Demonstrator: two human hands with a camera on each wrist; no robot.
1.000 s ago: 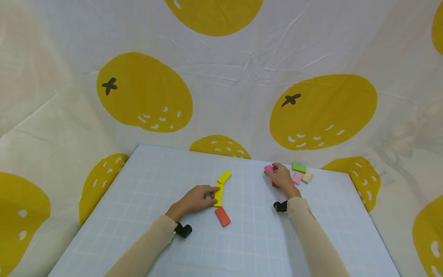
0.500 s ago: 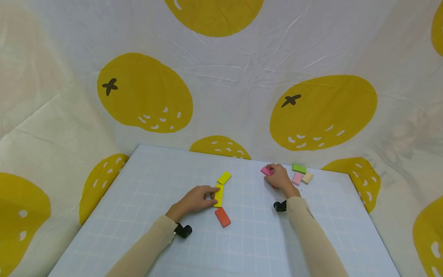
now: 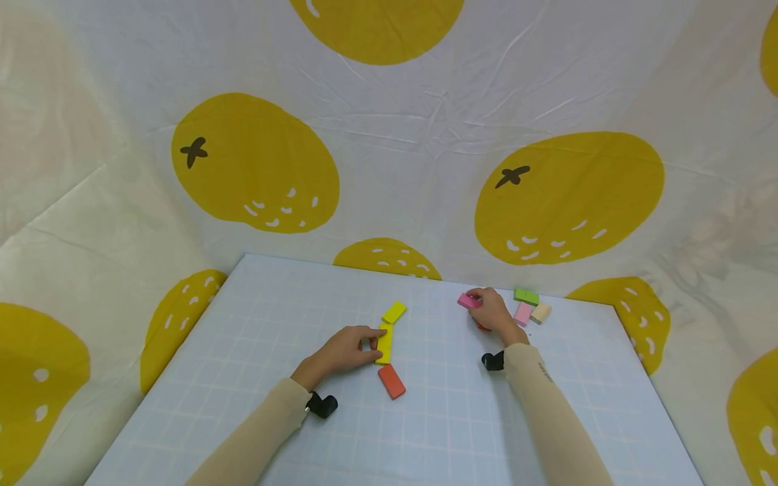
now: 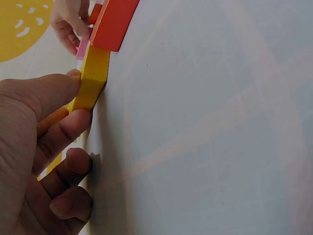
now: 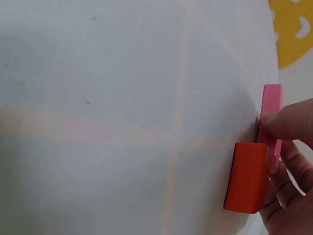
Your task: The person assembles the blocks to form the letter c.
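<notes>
Over the last second the deep pink block (image 3: pixel 467 300) has turned and slid a little leftward in the head view, more of its length now showing past the fingertips of the right hand (image 3: pixel 494 313). The left hand (image 3: pixel 344 348) keeps its place, as does the long yellow block (image 3: pixel 385 344) with it.

Hands well apart. Left: thumb and fingers pinch the long yellow block, which lies lengthwise away from the person near mid-table. Right: thumb and fingers grip the deep pink block near the far edge of the table (image 3: pixel 450 412); whether it rests on the surface, cannot tell.

About the left hand: a short yellow block (image 3: pixel 394 312) lies slanted at the far end of the long one; a red block (image 3: pixel 392 381) slants at its near end. Contact at either end unclear.

About the right hand: an orange-red block (image 5: pixel 247 178), mostly hidden from the head camera, sits just beside the pink one in the right wrist view. To the right, a close cluster: green block (image 3: pixel 526 296), light pink block (image 3: pixel 523 314), cream block (image 3: pixel 541 312).

Table covering light blue with pale grid lines. Behind it, a whitish sheet (image 3: pixel 401 182) printed with big yellow fruit. Beige sleeves (image 3: pixel 252 432), a black device (image 3: pixel 322 405) at each wrist.
</notes>
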